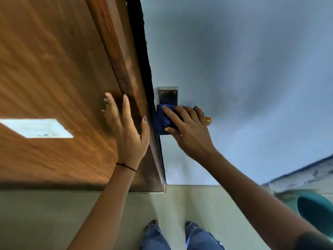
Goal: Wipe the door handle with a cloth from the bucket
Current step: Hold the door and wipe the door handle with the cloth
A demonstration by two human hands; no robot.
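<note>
A metal handle plate (168, 96) is screwed to the pale blue door (234, 69) near its left edge. My right hand (189, 129) presses a dark blue cloth (161, 121) over the handle just below the plate's top, and the lever itself is hidden under cloth and fingers. An orange tip (208, 120) shows past my right fingers; I cannot tell what it is. My left hand (126, 129) lies flat with fingers spread on the brown wooden panel (54, 69) beside the door's edge. The teal bucket (317, 212) is on the floor at the far right, partly cut off.
A black gap (144, 51) runs between the wooden panel and the blue door. A white rectangular opening (36, 128) shows in the panel at left. My jeans and feet (180, 235) stand on pale floor tiles below.
</note>
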